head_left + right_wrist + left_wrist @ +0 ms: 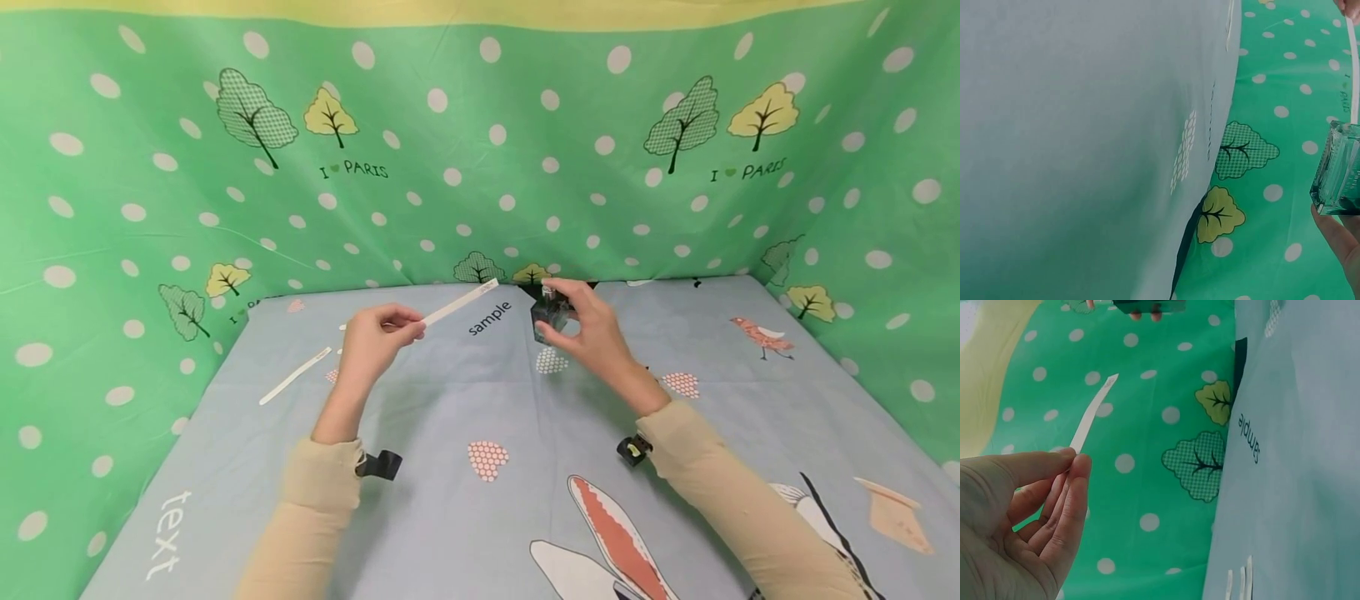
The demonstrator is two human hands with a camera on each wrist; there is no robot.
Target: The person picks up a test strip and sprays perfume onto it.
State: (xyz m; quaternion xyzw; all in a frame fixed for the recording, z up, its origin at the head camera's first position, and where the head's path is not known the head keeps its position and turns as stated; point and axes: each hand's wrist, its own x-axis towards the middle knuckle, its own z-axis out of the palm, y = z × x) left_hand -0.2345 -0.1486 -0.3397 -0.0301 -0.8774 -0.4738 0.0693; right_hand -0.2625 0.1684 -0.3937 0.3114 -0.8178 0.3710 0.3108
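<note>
Between thumb and fingertips, my left hand (378, 337) pinches the near end of a white paper test strip (461, 305). The strip slants up to the right, its far end carrying small print; in the left wrist view the strip (1091, 419) bends slightly. My right hand (592, 329) grips a dark-tinted glass perfume bottle (546, 317) above the table, thumb at its lower part and a finger over its spray top. In the right wrist view the glass bottle (1338, 169) looks clear green, and the right hand is mostly cut off. Bottle and strip are apart.
Another white strip (295, 377) lies on the blue-grey patterned cloth (435, 408) at the left. Several strips (1247, 581) show in the left wrist view. A green dotted curtain (420, 167) stands behind the table. Black wrist mounts (386, 465) hang under both forearms.
</note>
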